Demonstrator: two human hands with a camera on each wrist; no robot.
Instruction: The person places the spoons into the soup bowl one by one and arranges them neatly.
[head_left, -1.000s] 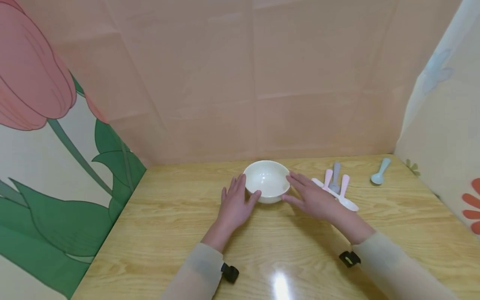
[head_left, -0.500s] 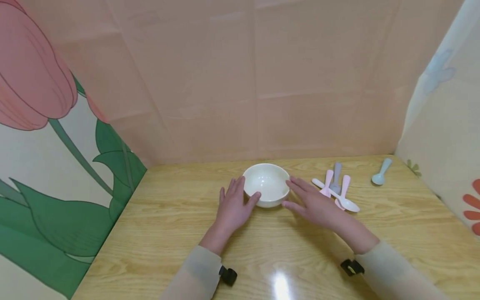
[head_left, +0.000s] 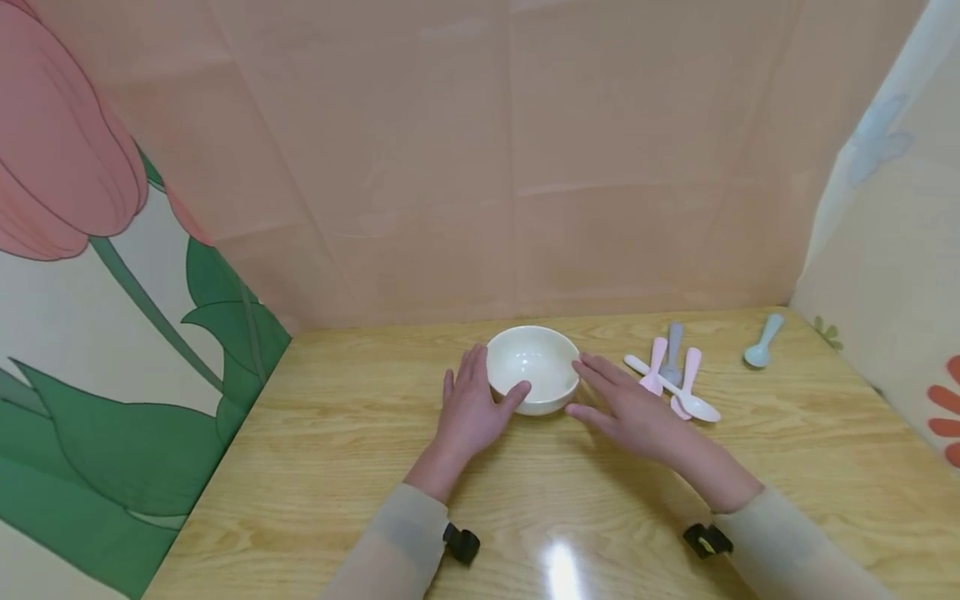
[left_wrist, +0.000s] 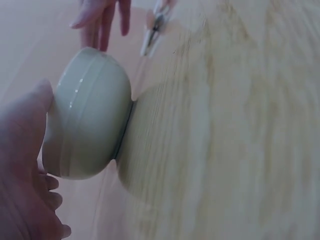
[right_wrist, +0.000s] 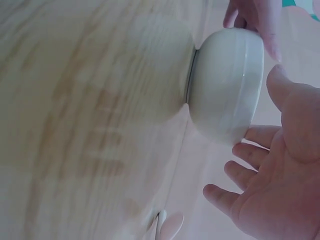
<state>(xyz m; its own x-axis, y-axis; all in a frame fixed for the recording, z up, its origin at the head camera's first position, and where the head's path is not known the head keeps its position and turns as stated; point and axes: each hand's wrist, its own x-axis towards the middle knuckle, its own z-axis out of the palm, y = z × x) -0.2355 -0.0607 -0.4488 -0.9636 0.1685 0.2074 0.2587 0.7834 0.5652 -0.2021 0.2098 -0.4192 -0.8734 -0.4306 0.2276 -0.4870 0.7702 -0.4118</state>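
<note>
A white glossy bowl stands upright on the wooden table, near its back edge. My left hand rests against the bowl's left side, its thumb reaching over the near rim. In the left wrist view, the bowl touches the tabletop, and my left thumb lies at its rim. On the right side, the fingertips of my right hand touch the bowl with fingers fairly straight. The right wrist view shows this hand spread beside the bowl, thumb apart from the fingers.
Several spoons lie crossed in a pile to the bowl's right: a white spoon, pink ones and a purple-grey one. Farther right is a light blue spoon. A pink cloth wall rises behind the table.
The bowl has shifted slightly toward me, with both hands staying at its sides. My left thumb has moved a little right over the near rim. The spoons have stayed put.
</note>
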